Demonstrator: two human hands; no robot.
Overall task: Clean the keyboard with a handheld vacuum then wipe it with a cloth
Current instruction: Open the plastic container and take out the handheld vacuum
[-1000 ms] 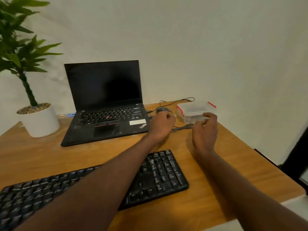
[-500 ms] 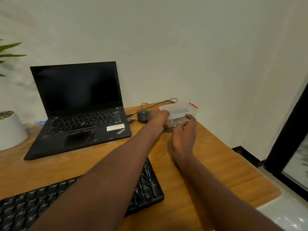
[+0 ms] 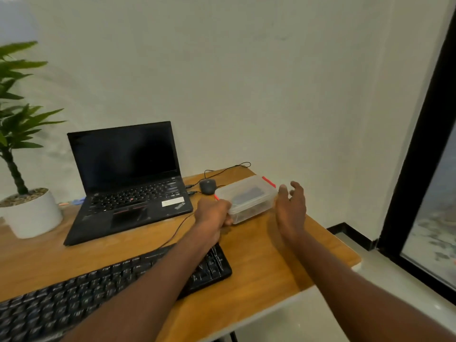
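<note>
Keyboard [image 3: 103,290] lay at near desk edge under left arm, untouched. No vacuum or cloth visible; cleaning judged not begun. Left hand [image 3: 214,214] gripped box [image 3: 246,198] at near-left corner. Right hand [image 3: 290,206] beside box, fingers spread, holding nothing. Box contents unclear.

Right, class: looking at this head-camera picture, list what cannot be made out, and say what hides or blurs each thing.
- Contents of the plastic container: something dark inside, blurred by the cloudy lid.
- Left hand fingers: curled at the container's near corner, hidden behind the knuckles.
- Keyboard: its left end is cut off by the frame edge, its middle covered by the left forearm.
- Laptop sticker text: too small.
- Vacuum and cloth: not visible.
</note>
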